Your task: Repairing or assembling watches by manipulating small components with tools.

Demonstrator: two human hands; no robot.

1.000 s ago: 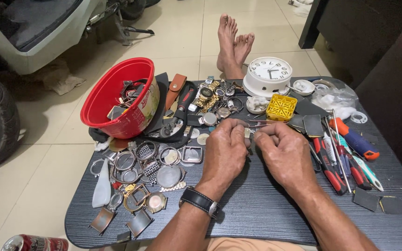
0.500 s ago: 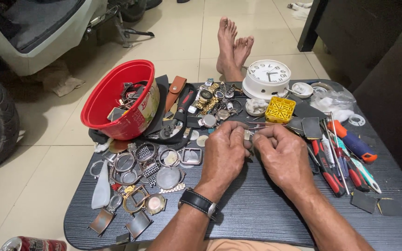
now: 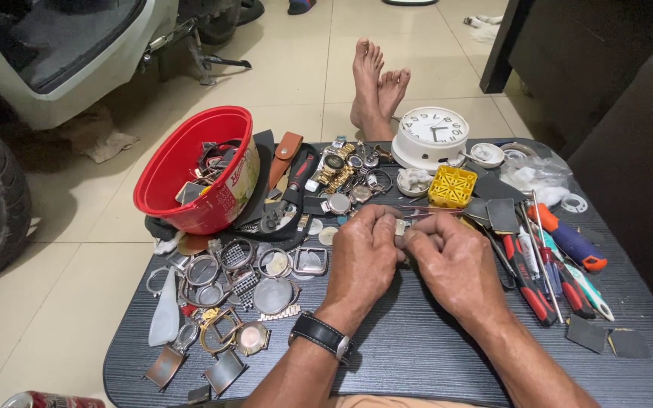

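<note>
My left hand (image 3: pixel 362 261) and my right hand (image 3: pixel 451 261) meet over the middle of a dark low table (image 3: pixel 417 355). Together they pinch a small metal watch part (image 3: pixel 400 227) between the fingertips; most of it is hidden by my fingers. A black wristwatch (image 3: pixel 323 335) sits on my left wrist. Thin tweezers (image 3: pixel 428 214) lie just beyond my right fingers. Several empty watch cases and bezels (image 3: pixel 243 276) lie left of my left hand.
A red bowl (image 3: pixel 194 170) of watch parts stands at the table's back left. A white clock (image 3: pixel 431 136), a yellow grid box (image 3: pixel 452 187) and several watches (image 3: pixel 338 170) sit behind my hands. Screwdrivers and pliers (image 3: pixel 549 264) lie right. My bare feet (image 3: pixel 376 87) rest on the tiled floor.
Both hands stay together on the small part with only slight finger movement. The view has shifted a little.
</note>
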